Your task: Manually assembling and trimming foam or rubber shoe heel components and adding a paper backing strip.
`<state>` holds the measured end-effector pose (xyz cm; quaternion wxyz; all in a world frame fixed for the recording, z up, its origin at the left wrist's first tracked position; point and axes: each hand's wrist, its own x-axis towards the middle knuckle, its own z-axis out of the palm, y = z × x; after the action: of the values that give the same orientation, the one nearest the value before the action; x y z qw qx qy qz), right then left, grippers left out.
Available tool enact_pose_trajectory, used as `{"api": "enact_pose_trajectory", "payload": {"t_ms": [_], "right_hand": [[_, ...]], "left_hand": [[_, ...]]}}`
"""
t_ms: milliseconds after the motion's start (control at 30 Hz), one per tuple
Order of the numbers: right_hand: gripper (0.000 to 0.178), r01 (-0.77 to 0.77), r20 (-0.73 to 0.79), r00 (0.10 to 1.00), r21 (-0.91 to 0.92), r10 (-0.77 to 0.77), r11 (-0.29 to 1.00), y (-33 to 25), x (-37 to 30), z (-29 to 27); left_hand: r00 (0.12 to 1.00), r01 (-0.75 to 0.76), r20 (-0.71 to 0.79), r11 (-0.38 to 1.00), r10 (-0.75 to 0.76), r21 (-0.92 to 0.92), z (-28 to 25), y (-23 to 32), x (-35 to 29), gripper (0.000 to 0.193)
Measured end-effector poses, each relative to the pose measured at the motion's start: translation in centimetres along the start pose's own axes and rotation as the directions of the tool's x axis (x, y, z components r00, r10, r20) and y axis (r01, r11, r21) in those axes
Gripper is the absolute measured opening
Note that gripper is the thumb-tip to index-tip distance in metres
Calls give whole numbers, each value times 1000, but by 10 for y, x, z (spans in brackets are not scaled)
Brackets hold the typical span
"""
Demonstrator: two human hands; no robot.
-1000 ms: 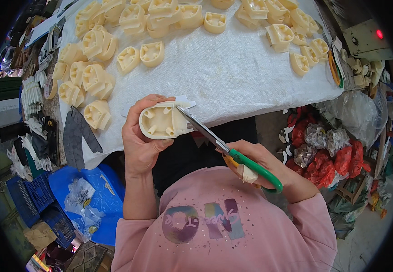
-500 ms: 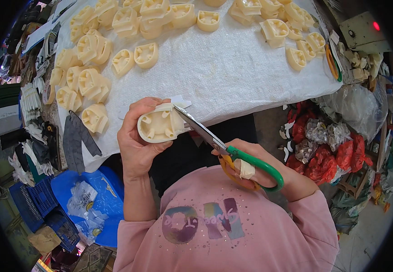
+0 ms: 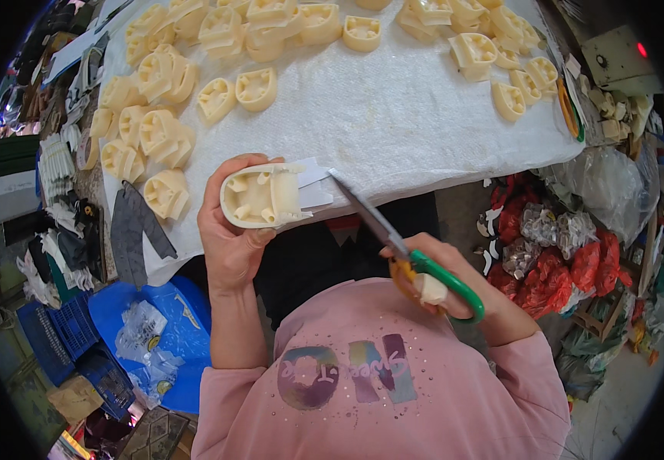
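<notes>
Left hand (image 3: 228, 249): we saw fingers and thumb wrapped around a hollow cream plastic moulding (image 3: 244, 198).
Moulding position: over the near edge of the white woven sheet (image 3: 424, 138), pegged cavity upward.
Right hand (image 3: 441, 257): we noted fingers gripping green-and-orange-handled scissors (image 3: 389, 232).
Blade tips (image 3: 335, 175): right of the moulding, apart from it.
Similar mouldings (image 3: 165, 136): we recorded clusters along the sheet's far and left sides.

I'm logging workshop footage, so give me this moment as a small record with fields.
Left hand: holds a hollow cream piece, open side showing
Right hand: holds scissors with green and orange handles
Scissor tip: pointing away from the person, clear of the cream piece
Table: white cover, more cream parts along its far and left sides
Lower left: blue container
Right: red bags
</notes>
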<state>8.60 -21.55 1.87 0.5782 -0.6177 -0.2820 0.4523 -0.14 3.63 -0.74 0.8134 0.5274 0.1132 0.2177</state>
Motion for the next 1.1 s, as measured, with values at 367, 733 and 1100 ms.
{"api": "enact_pose_trajectory", "payload": {"t_ms": [367,733,1100], "right_hand": [[50,244,204,969,-875,-139,417,-61,20,-47],[39,338,326,941,-900,-90,275,-80,31,-57],[33,378,361,926,-886,-111,269,-80,38,-62]], "left_hand": [[975,181,146,979,-166,-96,-4,0,4,94],[954,193,210,974,-214,115,-4,-1,5,90],[929,251,248,960,-276,126,-4,0,6,89]]}}
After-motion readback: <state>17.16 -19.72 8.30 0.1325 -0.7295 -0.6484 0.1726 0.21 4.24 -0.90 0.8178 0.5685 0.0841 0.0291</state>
